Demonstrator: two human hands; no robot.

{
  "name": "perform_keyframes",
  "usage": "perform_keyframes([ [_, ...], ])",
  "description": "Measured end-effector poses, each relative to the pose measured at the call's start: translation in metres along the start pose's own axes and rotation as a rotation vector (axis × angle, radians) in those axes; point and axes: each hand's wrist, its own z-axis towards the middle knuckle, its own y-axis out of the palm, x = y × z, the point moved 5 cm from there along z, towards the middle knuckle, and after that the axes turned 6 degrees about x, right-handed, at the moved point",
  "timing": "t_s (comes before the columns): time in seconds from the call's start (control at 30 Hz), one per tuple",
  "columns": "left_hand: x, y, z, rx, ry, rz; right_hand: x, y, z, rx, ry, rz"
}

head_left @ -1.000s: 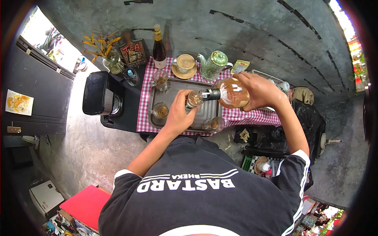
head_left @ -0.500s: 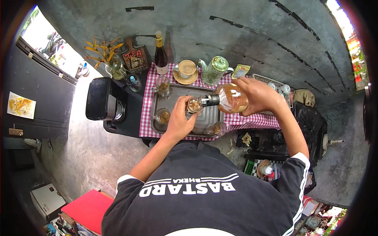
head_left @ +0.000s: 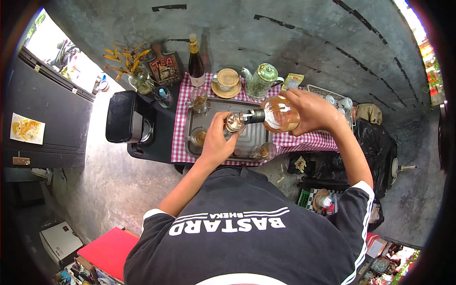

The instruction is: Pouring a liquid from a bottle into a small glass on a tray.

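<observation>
My left hand is wrapped around a small clear glass, held above the metal tray. From the right, my right hand grips a clear bottle of amber liquid by its body. The bottle lies tipped over sideways, its dark neck and pourer pointing left at the glass's rim. Whether liquid is flowing is too small to tell. On the tray, glass mugs with brown liquid stand at the back left, at the left and at the front right.
Behind the tray, on a red checked cloth, stand a dark wine bottle, a lidded cup on a saucer and a green teapot. A black coffee maker is at the left. A wire basket with jars sits right.
The view has shifted slightly. Both hands keep the same hold, with the glass and the tipped bottle still meeting at the pourer.
</observation>
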Motion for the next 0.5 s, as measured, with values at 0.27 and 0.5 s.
perform_keyframes([
  [0.27,0.001,-0.012,-0.001,-0.004,-0.033,-0.031,0.002,0.017,0.001,0.024,0.03,0.044],
  [0.5,0.006,-0.043,0.007,-0.032,-0.041,-0.051,-0.01,0.038,0.01,0.081,0.124,0.24],
])
